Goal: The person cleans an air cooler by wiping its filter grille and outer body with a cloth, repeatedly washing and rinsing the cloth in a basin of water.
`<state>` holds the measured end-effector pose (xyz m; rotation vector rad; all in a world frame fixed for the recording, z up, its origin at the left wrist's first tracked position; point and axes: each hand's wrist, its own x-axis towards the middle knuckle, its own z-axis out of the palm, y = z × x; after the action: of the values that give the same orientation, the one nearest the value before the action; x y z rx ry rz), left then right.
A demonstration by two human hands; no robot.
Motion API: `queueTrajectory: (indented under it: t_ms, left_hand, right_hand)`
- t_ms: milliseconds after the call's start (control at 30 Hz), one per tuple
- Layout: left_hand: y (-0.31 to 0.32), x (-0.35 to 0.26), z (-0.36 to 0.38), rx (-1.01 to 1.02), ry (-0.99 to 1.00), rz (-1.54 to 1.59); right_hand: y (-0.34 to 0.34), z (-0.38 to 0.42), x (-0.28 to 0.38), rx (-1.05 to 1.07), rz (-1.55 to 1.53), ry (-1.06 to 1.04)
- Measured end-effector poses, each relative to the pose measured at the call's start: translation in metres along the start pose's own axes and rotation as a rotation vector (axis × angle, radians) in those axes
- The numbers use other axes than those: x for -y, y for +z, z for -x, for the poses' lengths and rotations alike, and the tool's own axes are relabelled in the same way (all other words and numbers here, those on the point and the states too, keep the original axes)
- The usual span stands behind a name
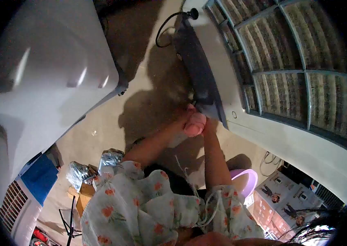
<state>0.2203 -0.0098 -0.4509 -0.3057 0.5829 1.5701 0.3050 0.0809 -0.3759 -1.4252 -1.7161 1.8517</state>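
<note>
And here you are, both arms stretched forward, with a crumpled pink cloth (194, 124) bunched between your left hand (183, 117) and your right hand (210, 125), close by the lower end of a dark grey panel (200, 67). Crowding you on the right, a big off-white appliance housing (259, 131) with a blue-grey grille (305, 82) over ribbed, dusty-looking material; on the left, a bulky glossy pale-grey plastic casing (54, 78). A black cable (159, 35) loops at the top. Near your left elbow, clear plastic bags (110, 158) lie beside a brown cardboard box (86, 192), with a thin black metal stand (71, 221) and a folded blue fabric (40, 176) further out. By your right elbow, there's a round lilac plastic tub (253, 182), then a carton printed with cartoon figures (284, 192).

Now the tricky part: your fingers blur into shadow and cloth on both sides, so you cannot tell whether they're spread or pinching, nor whether the cloth touches that panel. Your flower-print white blouse (157, 201) covers the lower middle, dark strands cross the carton, and black rounds off the corners.

Underneath, a plain beige floor (83, 139), lit in patches, your broad shadow falling across it.
</note>
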Motion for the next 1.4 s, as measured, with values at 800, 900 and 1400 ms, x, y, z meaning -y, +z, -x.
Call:
queueTrajectory:
  t_ms: [800, 900, 1400]
  left_hand:
    - [-0.004, -0.002, 0.046, -0.360, 0.456, -1.019]
    - [0.029, -0.025, 0.056, -0.486, 0.310, -1.052]
    - [0.054, -0.016, 0.113, -0.493, 0.213, -0.944]
  right_hand:
    - [0.019, 0.057, 0.039, 0.011, -0.242, 0.076]
    - [0.006, 0.026, 0.017, 0.040, -0.315, 0.113]
    - [-0.012, 0.038, -0.020, 0.158, 0.238, 0.058]
